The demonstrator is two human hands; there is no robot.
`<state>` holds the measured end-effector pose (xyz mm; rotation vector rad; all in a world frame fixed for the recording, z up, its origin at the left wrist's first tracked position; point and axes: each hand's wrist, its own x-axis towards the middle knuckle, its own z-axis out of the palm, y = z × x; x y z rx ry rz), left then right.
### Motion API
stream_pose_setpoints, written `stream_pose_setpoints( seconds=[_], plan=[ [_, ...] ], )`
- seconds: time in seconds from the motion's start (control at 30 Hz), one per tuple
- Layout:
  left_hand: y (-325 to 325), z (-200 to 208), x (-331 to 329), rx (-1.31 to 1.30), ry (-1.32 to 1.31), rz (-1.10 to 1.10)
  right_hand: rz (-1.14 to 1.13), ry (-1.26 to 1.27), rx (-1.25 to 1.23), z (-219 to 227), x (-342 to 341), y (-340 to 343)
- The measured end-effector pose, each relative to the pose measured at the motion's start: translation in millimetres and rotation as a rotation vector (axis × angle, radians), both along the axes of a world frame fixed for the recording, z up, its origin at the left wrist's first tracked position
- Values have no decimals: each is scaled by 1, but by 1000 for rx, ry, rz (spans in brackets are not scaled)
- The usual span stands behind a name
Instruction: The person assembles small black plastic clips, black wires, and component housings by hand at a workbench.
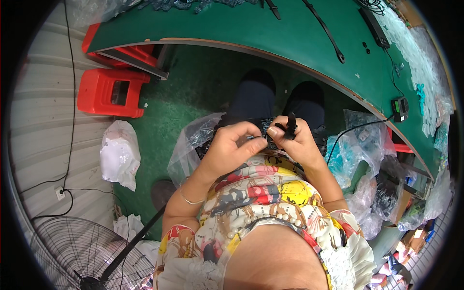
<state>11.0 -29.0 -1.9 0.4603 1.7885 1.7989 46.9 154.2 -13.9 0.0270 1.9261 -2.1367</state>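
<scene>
Both of my hands meet over my lap, below the edge of the green table (270,34). My left hand (232,145) pinches a small dark part between thumb and fingers. My right hand (290,137) grips a small black plastic piece (290,128) that sticks up between its fingers. Under the hands lies an open clear plastic bag (193,145) with several dark parts in it, resting on my knees. Exactly how the two small pieces touch is hidden by my fingers.
Black straps (328,34) and a black cable lie on the table, with clear packets (411,48) at its right end. Red plastic stools (113,92) stand to the left. A white bag (118,154) and a floor fan (72,256) are lower left. Plastic bags (357,150) pile up at right.
</scene>
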Motion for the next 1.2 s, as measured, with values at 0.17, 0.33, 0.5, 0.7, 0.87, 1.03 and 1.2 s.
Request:
stream_pose_setpoints(
  seconds=[0.17,0.33,0.5,0.7,0.87,1.03,1.2],
  plan=[
    [0,4,-4,-43,-161,-137,67,-36,-195,0,1,-2],
    [2,3,-5,-23,-107,-162,88,4,-191,-3,4,-2],
    [4,4,-2,-13,-91,-156,106,-73,-346,-5,4,0],
    [5,-14,11,496,-618,-39,83,-220,-801,-10,8,-12],
    [5,-21,12,562,-682,9,102,-274,-868,-15,8,-10],
    [3,-9,2,262,-506,88,-112,140,-335,-15,-2,-10],
    [-1,-3,-7,139,-435,-19,-35,292,-80,-16,-7,-1]
  ],
)
